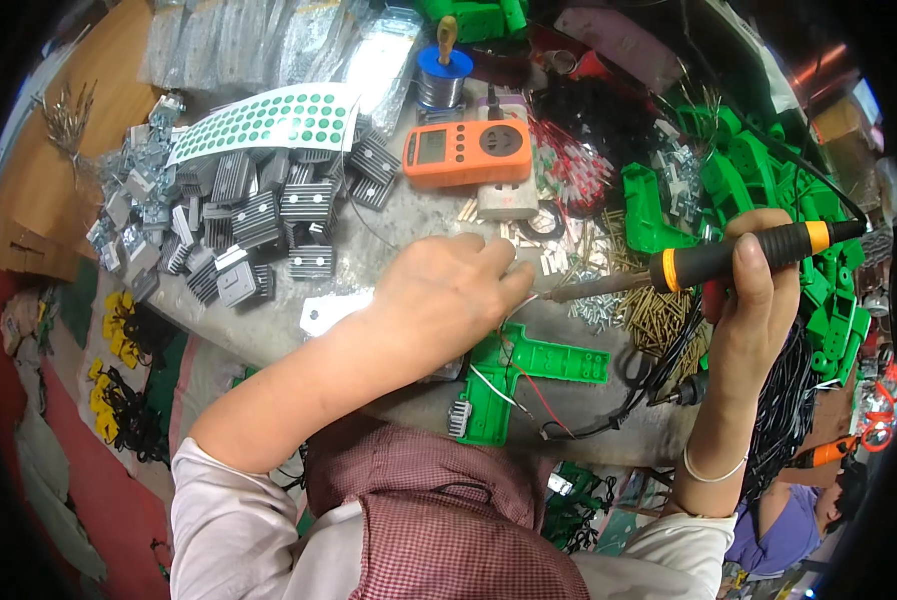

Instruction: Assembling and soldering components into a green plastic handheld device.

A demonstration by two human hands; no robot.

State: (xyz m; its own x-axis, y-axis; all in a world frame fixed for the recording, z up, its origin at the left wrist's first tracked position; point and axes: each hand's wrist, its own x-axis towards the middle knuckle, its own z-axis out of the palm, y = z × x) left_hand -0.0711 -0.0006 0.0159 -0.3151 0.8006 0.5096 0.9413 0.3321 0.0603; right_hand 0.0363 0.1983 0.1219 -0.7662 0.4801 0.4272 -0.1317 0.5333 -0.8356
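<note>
My right hand (758,290) is wrapped around the black and orange handle of a soldering iron (738,258). The iron points left, and its tip ends close to the fingertips of my left hand (458,285). Those fingers are pinched together, back of the hand upward; what they hold is too small and hidden to make out. A thin grey strand (370,232) runs toward this hand from the heatsinks. Just below lies an open green plastic housing (558,360) with red and white wires. A small finned heatsink (458,418) sits at its lower left.
Piled heatsinks (253,215) lie at the left beneath a sheet of green dots (268,120). An orange meter (468,153) and a blue solder spool (442,80) stand farther back. Brass screws (658,315), green housings (753,170) and black cables (783,430) crowd the right.
</note>
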